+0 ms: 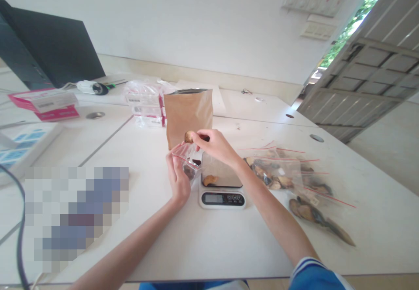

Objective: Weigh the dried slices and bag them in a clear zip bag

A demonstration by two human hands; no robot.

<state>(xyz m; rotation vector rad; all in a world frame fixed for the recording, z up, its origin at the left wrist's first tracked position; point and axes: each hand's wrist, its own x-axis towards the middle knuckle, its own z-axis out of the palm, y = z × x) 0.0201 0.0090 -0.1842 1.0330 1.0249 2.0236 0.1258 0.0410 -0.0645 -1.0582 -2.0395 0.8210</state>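
My left hand [178, 176] is closed around the side of a small clear zip bag [190, 159] with dark pieces inside, held just left of a kitchen scale [222, 198]. Above the bag's mouth, my right hand [211, 144] pinches a brown dried slice [189, 137], which looks like dried mushroom. Another tan slice [210, 179] lies on the scale's plate. Behind both hands a brown paper pouch [188, 111] stands upright with its top open. The digits on the scale's display are too faint to read.
Several filled zip bags [275, 174] lie right of the scale, one [317, 216] nearer me. Pink-and-white boxes [145, 107] wrapped in plastic stand left of the pouch. Farther left are pink boxes [55, 104], a dark monitor [59, 46] and a white tray [42, 139]. A cable [21, 237] hangs at the left edge.
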